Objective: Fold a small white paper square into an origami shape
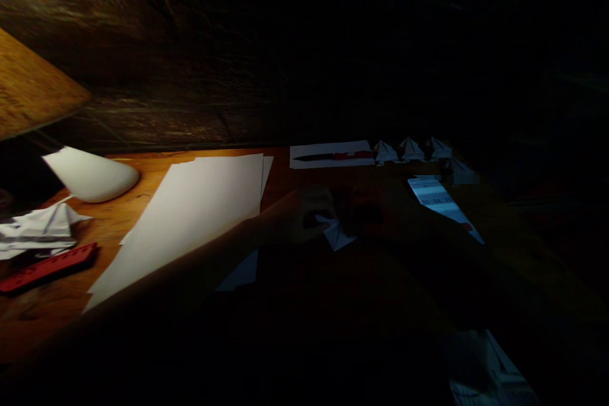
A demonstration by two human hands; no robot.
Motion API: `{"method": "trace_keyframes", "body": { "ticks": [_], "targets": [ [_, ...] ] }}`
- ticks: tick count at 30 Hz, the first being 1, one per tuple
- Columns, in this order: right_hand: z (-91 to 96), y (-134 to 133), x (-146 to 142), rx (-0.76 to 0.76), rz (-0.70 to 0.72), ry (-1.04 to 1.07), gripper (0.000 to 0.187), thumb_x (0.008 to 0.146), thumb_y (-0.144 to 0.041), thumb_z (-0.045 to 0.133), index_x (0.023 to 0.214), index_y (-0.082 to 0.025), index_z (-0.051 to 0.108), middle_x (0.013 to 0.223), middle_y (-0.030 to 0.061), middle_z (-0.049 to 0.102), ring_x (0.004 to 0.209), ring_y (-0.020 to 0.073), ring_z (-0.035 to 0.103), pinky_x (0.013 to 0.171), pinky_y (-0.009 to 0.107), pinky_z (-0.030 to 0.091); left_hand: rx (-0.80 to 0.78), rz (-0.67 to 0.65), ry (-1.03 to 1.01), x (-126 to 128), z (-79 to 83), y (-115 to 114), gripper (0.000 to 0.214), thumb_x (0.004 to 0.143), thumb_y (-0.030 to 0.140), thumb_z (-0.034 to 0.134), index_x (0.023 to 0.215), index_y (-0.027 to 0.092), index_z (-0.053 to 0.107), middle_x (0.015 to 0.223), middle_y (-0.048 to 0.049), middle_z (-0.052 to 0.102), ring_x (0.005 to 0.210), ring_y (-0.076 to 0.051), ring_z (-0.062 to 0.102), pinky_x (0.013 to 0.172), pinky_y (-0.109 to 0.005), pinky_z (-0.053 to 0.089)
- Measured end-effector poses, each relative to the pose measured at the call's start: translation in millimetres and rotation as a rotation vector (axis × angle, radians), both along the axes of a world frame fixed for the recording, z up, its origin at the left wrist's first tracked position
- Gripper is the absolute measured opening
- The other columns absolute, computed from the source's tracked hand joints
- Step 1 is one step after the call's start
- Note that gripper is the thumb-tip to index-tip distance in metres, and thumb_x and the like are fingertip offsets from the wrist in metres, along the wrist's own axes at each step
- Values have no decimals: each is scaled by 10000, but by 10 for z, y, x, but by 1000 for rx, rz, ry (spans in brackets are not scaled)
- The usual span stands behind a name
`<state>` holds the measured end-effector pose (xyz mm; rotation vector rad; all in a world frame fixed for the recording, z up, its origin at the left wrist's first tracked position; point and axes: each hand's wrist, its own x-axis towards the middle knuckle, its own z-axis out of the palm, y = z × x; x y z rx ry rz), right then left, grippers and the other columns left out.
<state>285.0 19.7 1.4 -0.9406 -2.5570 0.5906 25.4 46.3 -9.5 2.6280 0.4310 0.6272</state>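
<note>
In the dim middle of the table, a small folded piece of white paper (339, 236) shows creased, pointed flaps. My left hand (304, 212) is closed with its fingers on the paper's left side. Close by on the right is my right hand (380, 209), in deep shadow. Its fingers are too dark to make out, and I cannot tell whether they touch the paper. A lit phone (445, 206) with a running timer lies just beyond the right hand.
Stacked white sheets (190, 209) lie left under lamplight. A knife (333, 157) with a red handle rests on more paper (304, 147) at the back, beside several folded paper pieces (412, 149). Far left are a lamp (95, 174), crumpled paper (42, 228) and a red object (52, 266).
</note>
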Motion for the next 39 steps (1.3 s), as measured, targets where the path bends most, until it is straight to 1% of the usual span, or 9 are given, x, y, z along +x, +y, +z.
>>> {"method": "trace_keyframes", "body": {
  "ticks": [4, 7, 11, 18, 24, 29, 34, 37, 39],
  "targets": [
    [-4, 7, -1, -37, -1, 27, 82, 833, -216, 682, 911, -196, 693, 1045, 57, 643, 951, 213, 620, 831, 362, 485, -38, -19, 20, -42, 10, 26, 187, 894, 231, 636, 1074, 190, 662, 1074, -82, 651, 1029, -198, 620, 906, -362, 525],
    [-29, 20, 12, -65, 22, 37, 86, 828, -210, 683, 913, -207, 698, 1077, 61, 639, 969, 218, 623, 847, 372, 493, -35, -23, 53, -82, 0, 40, 223, 887, 220, 649, 1107, 203, 680, 1114, -79, 636, 1052, -197, 616, 923, -360, 518],
    [-73, 28, 32, -103, 9, 37, 135, 816, -202, 700, 948, -234, 703, 1136, 55, 638, 994, 227, 628, 875, 393, 501, 4, -27, 79, -103, -12, 47, 231, 911, 245, 636, 1133, 217, 694, 1139, -81, 629, 1051, -194, 624, 902, -340, 523],
    [-87, 26, 36, -117, 36, 69, 154, 827, -204, 673, 971, -255, 697, 1162, 55, 624, 1023, 234, 624, 882, 401, 507, 82, -21, 101, -100, 5, 36, 194, 924, 264, 618, 1096, 231, 701, 1152, -82, 645, 1061, -205, 619, 918, -353, 509],
    [-68, 19, 25, -134, 24, 54, 118, 845, -223, 670, 962, -227, 689, 1126, 63, 611, 1001, 223, 610, 879, 395, 501, 122, -31, 105, -105, 11, 31, 209, 928, 255, 606, 1119, 228, 688, 1164, -84, 646, 1097, -208, 608, 947, -351, 498],
    [-67, 29, 28, -144, 49, 67, 92, 856, -233, 678, 946, -218, 683, 1123, 62, 611, 1020, 218, 607, 899, 388, 498, 127, -25, 116, -103, 17, 23, 220, 932, 262, 594, 1127, 231, 690, 1169, -82, 643, 1080, -209, 619, 930, -360, 511],
    [-70, 29, 33, -156, 40, 56, 126, 870, -227, 668, 995, -228, 684, 1177, 64, 612, 1070, 229, 604, 940, 411, 491, 130, -13, 110, -109, 8, 20, 239, 918, 260, 610, 1143, 247, 690, 1175, -76, 646, 1072, -215, 624, 927, -381, 522],
    [-80, 31, 32, -157, 41, 70, 87, 864, -232, 677, 949, -217, 680, 1141, 63, 618, 1036, 227, 608, 918, 414, 500, 130, -14, 109, -109, 10, 13, 247, 914, 252, 613, 1149, 253, 688, 1178, -71, 650, 1084, -218, 621, 936, -392, 521],
    [-85, 33, 30, -158, 41, 76, 97, 858, -227, 685, 954, -214, 678, 1127, 63, 617, 1015, 222, 608, 906, 410, 504, 135, -9, 114, -105, 17, 4, 246, 910, 244, 616, 1145, 248, 688, 1189, -75, 643, 1107, -221, 611, 951, -394, 515]
  ]
}}
